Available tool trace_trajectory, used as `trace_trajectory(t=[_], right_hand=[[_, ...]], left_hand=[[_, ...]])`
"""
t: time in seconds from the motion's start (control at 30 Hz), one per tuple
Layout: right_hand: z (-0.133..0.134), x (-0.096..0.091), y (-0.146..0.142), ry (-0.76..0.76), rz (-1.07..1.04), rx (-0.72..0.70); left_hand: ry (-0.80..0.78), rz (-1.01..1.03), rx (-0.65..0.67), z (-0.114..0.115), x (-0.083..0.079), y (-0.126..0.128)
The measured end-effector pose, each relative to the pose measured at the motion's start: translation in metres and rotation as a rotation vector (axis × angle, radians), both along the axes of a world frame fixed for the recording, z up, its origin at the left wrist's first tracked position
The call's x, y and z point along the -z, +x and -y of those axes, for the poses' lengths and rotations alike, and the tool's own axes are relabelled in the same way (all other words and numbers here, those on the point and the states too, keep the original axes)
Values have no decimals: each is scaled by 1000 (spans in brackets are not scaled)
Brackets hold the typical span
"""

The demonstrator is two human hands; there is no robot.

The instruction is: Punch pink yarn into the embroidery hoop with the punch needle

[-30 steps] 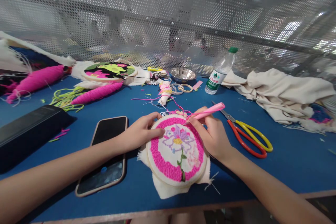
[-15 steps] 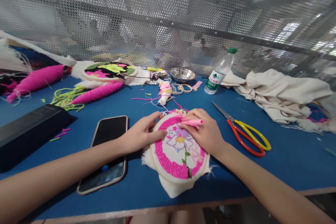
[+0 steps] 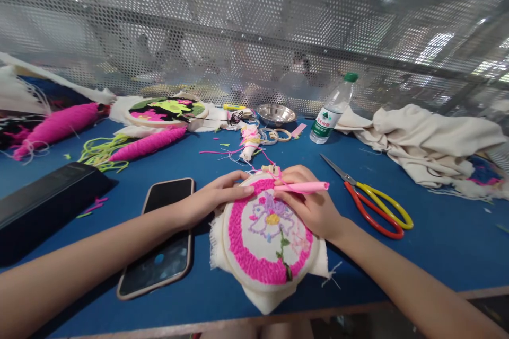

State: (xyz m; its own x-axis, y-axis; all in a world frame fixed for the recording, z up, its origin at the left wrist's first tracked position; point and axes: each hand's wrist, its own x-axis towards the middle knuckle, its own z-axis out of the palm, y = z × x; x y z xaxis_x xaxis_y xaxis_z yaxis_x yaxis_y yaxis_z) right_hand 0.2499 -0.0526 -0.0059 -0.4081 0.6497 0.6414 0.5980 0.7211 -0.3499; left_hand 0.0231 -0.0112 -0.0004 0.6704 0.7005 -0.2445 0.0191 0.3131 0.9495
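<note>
A round embroidery hoop (image 3: 267,270) lies on the blue table (image 3: 437,243), its white cloth stitched with a pink ring and a purple flower. My left hand (image 3: 210,201) grips the hoop's upper left rim, fingers curled over the edge. My right hand (image 3: 312,206) rests on the hoop's upper right part and pinches a pink punch needle pen (image 3: 302,187), held almost level with its tip at the pink ring near the top. Pink yarn trails from the hoop's top toward a small yarn bundle (image 3: 249,143).
A phone (image 3: 159,238) lies left of the hoop, a black case (image 3: 43,201) further left. Red-and-yellow scissors (image 3: 369,201) lie to the right. Behind are a water bottle (image 3: 332,108), steel bowl (image 3: 276,114), second hoop (image 3: 165,108), pink yarn cones (image 3: 149,140), cream cloth (image 3: 425,143) and a perforated metal screen.
The hoop has been turned slightly and shifted nearer to me. The pink pen dropped from a raised slant to nearly level over the hoop's top edge. My left hand stayed on the rim.
</note>
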Motion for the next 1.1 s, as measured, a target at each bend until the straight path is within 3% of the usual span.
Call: trace_trajectory(t=[0.17, 0.47, 1.1], right_hand=[[3, 1, -3, -68, 29, -99], [11, -1, -7, -316, -166, 98], [9, 0, -3, -267, -229, 102]], left_hand=[[1, 21, 146, -3, 3, 0], [92, -59, 131, -7, 13, 0], [128, -108, 125, -8, 13, 0]])
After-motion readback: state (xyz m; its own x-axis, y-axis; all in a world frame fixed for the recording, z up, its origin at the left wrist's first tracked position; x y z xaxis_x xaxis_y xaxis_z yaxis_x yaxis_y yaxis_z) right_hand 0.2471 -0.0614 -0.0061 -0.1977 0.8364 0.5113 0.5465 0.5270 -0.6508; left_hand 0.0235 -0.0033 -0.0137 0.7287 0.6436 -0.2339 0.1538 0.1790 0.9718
